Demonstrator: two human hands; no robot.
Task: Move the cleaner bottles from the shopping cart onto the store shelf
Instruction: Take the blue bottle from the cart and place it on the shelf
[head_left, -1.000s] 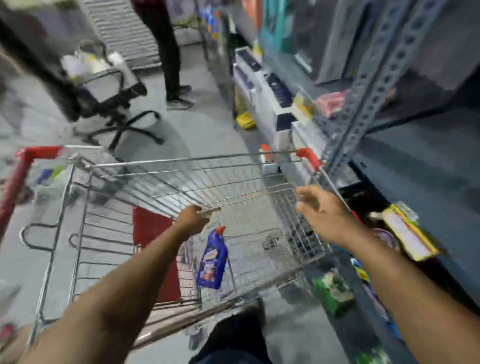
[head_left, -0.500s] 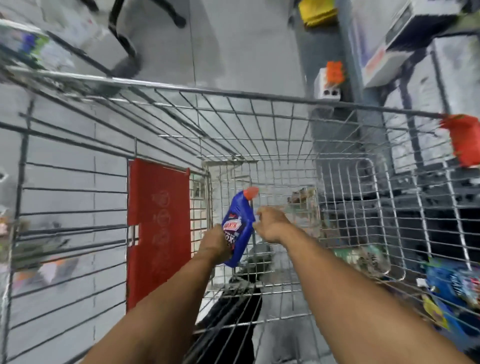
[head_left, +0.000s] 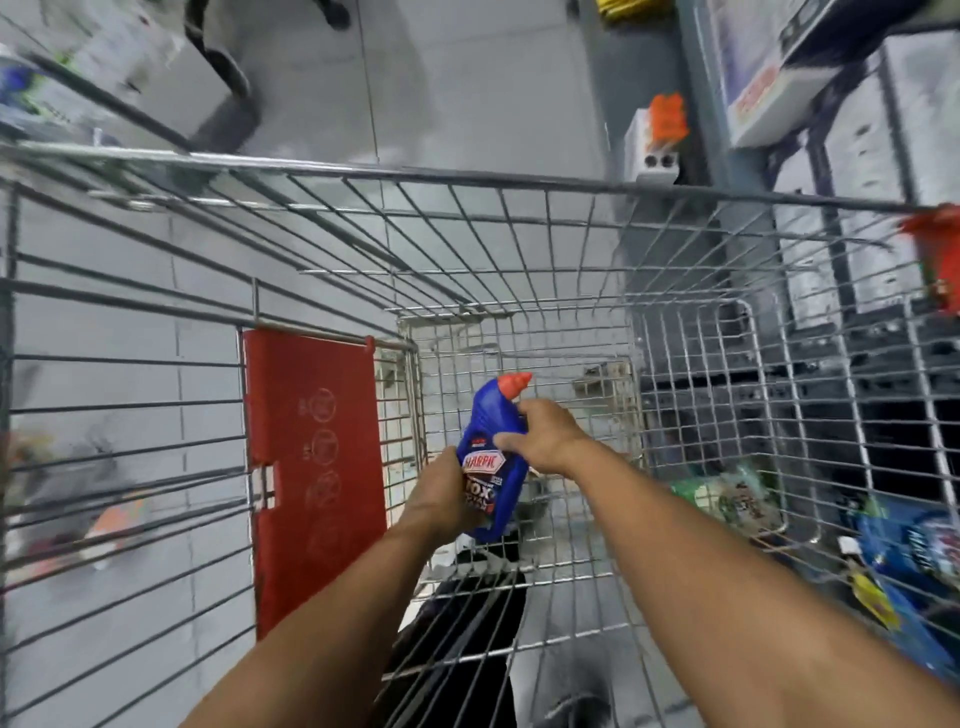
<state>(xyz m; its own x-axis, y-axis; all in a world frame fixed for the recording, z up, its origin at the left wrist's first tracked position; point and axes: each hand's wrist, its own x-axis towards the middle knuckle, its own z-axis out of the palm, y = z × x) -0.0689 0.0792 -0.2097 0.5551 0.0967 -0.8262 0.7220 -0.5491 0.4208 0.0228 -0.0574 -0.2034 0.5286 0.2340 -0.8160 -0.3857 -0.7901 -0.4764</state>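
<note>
- Red plastic panel stands against the cart's wire wall, off to the outer side of the left hand's fingers, apart from them.
- Left hand is closed around the lower half of the cleaner bottle; its fingers curl behind the body and are mostly hidden, the thumb side lying along the label edge.
- Cleaner bottle is blue with a red cap and a label reading "Harpic"; it sits upright with a slight tilt, caught between the two hands, deep inside the shopping cart basket, its base near the wire floor. Whether it touches the floor I cannot tell.
- Red cap pokes out above the fingers of both hands, angled toward the right.
- Right hand wraps the bottle's upper body just under the neck, fingers bent across the front and pressing the plastic, thumb tucked at the top.
- Wire mesh of the cart's far wall rises beyond the fingertips.
- Store shelf with boxed goods lies past the cart's right wall, well apart from the right hand.
- Blue packets lie low outside that wall, blurred.
</note>
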